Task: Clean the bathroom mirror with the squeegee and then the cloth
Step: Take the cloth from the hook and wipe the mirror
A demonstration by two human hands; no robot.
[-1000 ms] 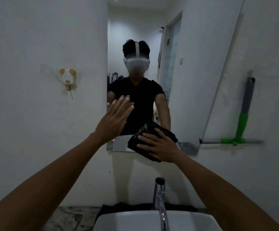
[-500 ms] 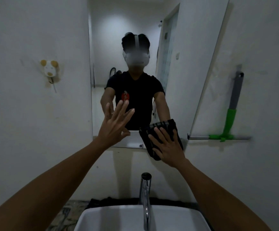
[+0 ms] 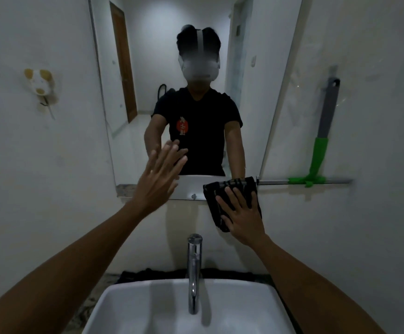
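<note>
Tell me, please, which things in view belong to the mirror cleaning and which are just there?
Part of the job:
wall-mounted rectangular mirror
dark striped cloth under the flat right hand
green-and-grey squeegee hanging on the wall
open left hand, holding nothing

Just there:
chrome tap
white ceramic basin
small animal-shaped wall hook

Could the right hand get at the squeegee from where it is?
Probably yes. The squeegee hangs on the wall right of the mirror, with bare wall between it and the right hand. But that hand is pressing the cloth flat, so it would have to let that go first.
</note>
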